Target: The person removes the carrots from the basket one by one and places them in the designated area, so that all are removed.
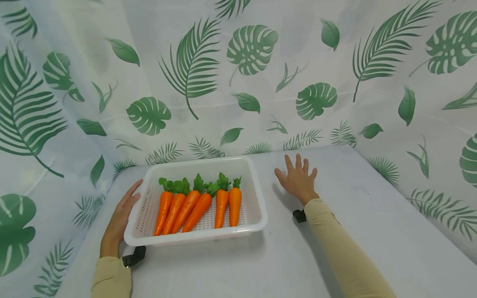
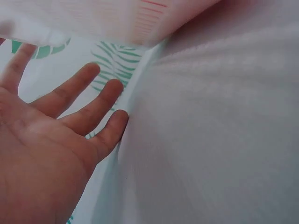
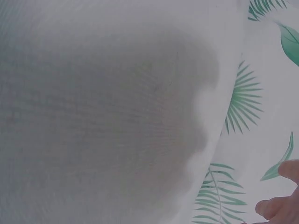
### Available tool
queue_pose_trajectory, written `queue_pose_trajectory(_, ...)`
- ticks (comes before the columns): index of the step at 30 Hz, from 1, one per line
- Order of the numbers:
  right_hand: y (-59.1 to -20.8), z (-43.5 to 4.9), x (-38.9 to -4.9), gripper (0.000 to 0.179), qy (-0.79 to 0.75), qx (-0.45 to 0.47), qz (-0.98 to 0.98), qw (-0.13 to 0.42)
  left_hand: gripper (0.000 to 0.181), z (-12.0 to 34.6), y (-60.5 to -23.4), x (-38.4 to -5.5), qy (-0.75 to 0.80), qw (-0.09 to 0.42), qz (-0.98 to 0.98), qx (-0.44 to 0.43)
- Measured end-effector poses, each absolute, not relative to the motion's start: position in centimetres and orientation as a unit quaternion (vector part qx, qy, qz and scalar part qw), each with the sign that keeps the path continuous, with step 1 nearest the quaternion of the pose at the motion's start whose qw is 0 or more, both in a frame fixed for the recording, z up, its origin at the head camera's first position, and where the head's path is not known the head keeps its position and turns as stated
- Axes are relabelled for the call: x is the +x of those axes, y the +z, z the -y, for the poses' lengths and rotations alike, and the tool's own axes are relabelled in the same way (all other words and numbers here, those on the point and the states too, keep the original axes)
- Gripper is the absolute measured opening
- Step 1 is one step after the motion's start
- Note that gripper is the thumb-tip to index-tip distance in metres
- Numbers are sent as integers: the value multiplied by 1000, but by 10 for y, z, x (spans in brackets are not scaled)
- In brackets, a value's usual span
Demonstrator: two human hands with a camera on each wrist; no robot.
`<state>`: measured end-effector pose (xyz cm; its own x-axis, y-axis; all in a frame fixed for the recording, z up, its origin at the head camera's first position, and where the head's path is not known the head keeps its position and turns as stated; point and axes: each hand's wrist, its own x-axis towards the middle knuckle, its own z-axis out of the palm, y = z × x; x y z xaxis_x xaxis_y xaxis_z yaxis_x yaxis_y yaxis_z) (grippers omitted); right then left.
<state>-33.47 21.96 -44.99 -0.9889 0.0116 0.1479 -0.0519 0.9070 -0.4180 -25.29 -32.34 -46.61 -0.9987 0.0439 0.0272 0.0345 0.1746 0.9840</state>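
Observation:
A white plastic basket (image 1: 197,236) with slotted sides holds several orange carrots (image 1: 188,209) with green leafy tops. They lie side by side, tops toward the back, with a gap between the left group and the right pair. My left hand (image 1: 121,219) is at the basket's left side, fingers extended along its wall. In the left wrist view the left hand (image 2: 51,126) shows its palm and spread fingers, below the basket's wall (image 2: 93,23). To the right of the basket, my right hand (image 1: 298,180) is spread over the table, holding nothing; two fingertips (image 3: 268,209) show in the right wrist view.
A white cloth covers the table (image 1: 335,174). Behind it and along both sides hang white curtains (image 1: 208,132) printed with green leaves. Each wrist wears a black device, one at the left wrist (image 1: 134,256) and another at the right wrist (image 1: 299,215).

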Motion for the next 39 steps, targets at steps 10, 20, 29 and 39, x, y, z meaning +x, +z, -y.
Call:
queue_pose_trajectory(10,-445,-217,-333,84,231,1,971,67,60,329,-466,-256,636,10,-771,27)
queue_pose_trajectory(20,-434,-214,-339,89,282,6,958,59,60,327,-467,-257,658,10,-752,35)
queue_pose_trajectory(29,-397,-198,-332,83,415,34,909,30,60,321,-462,-256,643,14,-765,1)
queue_pose_trajectory(39,-365,-182,-325,78,508,53,860,7,59,320,-461,-255,644,5,-765,-1)
